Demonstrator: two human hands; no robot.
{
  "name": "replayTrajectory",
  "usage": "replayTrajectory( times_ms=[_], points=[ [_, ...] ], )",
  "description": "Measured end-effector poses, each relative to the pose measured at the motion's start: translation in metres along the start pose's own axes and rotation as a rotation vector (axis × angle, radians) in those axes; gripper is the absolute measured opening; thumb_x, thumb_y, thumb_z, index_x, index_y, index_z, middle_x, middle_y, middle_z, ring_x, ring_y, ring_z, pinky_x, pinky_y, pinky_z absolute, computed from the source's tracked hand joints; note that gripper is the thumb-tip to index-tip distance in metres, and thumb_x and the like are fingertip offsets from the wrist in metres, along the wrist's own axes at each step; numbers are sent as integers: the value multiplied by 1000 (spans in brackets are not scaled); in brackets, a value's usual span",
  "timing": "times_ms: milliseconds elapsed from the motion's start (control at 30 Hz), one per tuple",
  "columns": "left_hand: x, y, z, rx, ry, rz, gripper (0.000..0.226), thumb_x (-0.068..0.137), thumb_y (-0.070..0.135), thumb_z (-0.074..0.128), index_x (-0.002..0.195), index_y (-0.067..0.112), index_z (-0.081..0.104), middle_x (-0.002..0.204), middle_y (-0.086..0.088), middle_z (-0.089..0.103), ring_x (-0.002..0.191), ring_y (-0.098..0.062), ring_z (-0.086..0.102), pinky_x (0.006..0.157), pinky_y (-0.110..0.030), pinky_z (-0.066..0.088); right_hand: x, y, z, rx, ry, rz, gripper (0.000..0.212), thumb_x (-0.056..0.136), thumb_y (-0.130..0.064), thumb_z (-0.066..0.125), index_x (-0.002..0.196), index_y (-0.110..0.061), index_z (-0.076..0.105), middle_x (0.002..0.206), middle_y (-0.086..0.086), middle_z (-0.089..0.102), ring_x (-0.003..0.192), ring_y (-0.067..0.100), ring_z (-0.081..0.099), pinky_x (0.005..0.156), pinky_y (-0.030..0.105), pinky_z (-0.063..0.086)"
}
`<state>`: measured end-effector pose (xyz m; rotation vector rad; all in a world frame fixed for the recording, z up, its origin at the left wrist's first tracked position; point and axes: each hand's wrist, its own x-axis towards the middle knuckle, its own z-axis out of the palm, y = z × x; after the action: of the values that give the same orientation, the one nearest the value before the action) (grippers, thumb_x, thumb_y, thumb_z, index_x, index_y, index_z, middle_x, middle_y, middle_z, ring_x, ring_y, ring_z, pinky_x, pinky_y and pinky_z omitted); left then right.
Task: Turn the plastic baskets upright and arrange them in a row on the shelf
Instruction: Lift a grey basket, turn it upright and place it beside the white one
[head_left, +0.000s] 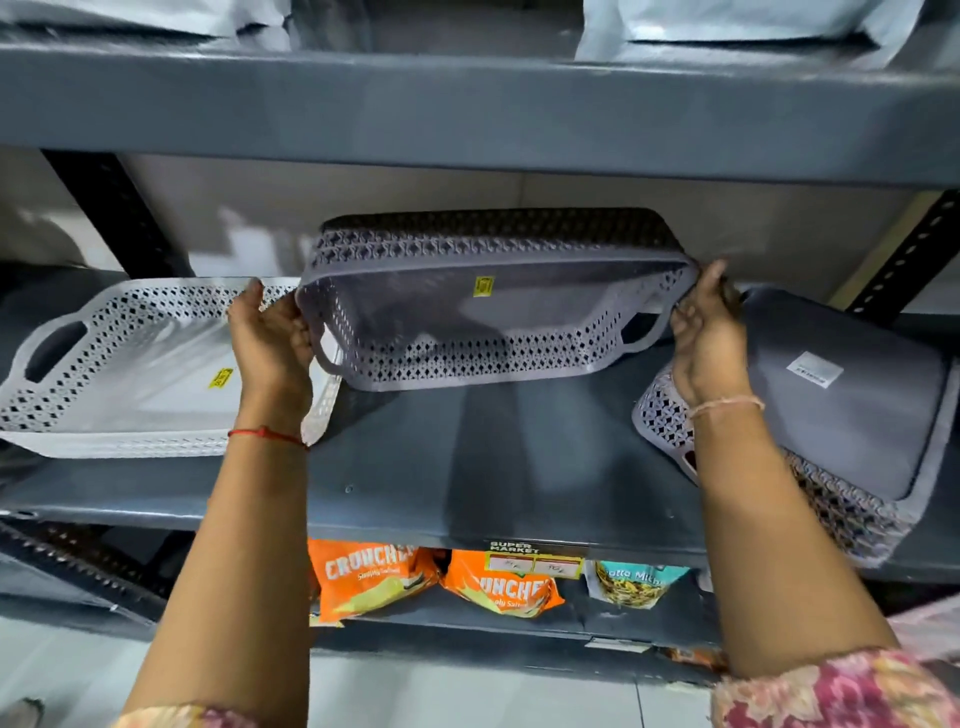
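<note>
A grey perforated basket (493, 306) is held above the middle of the grey shelf (467, 467), tilted with its open side facing me and a yellow sticker inside. My left hand (272, 338) grips its left handle end; my right hand (709, 332) grips its right end. A white perforated basket (130, 364) sits upright on the shelf's left, partly behind my left wrist. At the right, another grey basket (852, 426) lies upside down and askew, its flat bottom with a white label facing up and one corner hanging over the shelf's front edge.
The shelf above (467, 114) hangs low over the held basket, with pale bags on top. Black perforated uprights (114, 213) stand at both back corners. Below, orange snack packets (363, 577) and a teal packet (634, 582) lie beneath a price tag (535, 564).
</note>
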<state>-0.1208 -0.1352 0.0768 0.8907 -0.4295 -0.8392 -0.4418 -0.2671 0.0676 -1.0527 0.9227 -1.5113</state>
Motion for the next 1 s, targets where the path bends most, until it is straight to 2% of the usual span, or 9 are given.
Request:
replayTrajectory(
  times_ms=[67,133,233,333,433,533,667,800,1000],
  points=[
    [2,0,4,11,-43,16,63,97,37,17,68,16,69,58,6,69,64,-7,64,71,-17,47,-3,8,2,-55,7,-34,19,83,-46,57,84,-27,59,89,-14,61,83,1,53,83,19,40],
    [-2,-8,10,1,-45,28,75,99,35,12,65,14,75,63,6,75,67,-3,70,70,-15,52,-12,21,6,-141,-21,6,22,90,-36,51,110,-27,56,115,-6,58,104,5,51,93,19,36],
    [-13,-38,11,65,170,18,59,100,37,12,102,9,64,95,1,73,97,-9,65,75,-13,52,-31,36,11,-239,-99,8,62,90,-38,48,144,-17,24,123,-19,42,123,5,35,112,25,25],
    [-16,-43,13,62,164,24,55,100,37,12,90,9,58,65,10,70,67,0,65,51,-9,48,-30,29,15,-277,-72,8,66,91,-38,44,146,-14,18,134,-10,38,134,12,31,107,18,22],
    [-4,-17,18,-17,75,76,64,99,42,9,73,13,60,53,10,69,58,-2,66,60,-12,50,-17,7,22,-400,-29,-74,49,97,-31,38,142,-17,25,140,-1,39,126,9,39,93,-2,29],
    [5,-2,22,21,-61,52,82,95,51,0,71,12,68,74,1,74,81,-13,70,74,-15,53,-5,-7,28,-482,29,-98,39,97,-37,35,132,-22,38,130,-5,46,112,10,47,98,17,34],
    [13,-7,18,255,-139,-121,91,86,61,-15,71,9,59,43,6,66,48,-12,60,39,-10,43,7,4,25,-620,-12,131,58,93,-53,27,131,-14,48,141,9,48,128,24,45,112,38,32],
    [15,-17,14,368,-242,-275,106,83,63,-16,64,10,73,52,1,73,50,-11,70,41,-12,50,7,19,18,-750,-91,265,62,97,-46,21,126,1,48,131,26,53,109,28,53,106,49,38],
    [20,-25,14,512,-316,-374,103,82,65,-14,69,16,75,58,0,75,56,-11,72,46,-16,55,9,30,16,-789,-131,455,63,97,-48,19,130,0,43,142,28,39,132,42,38,111,55,29]
  ],
)
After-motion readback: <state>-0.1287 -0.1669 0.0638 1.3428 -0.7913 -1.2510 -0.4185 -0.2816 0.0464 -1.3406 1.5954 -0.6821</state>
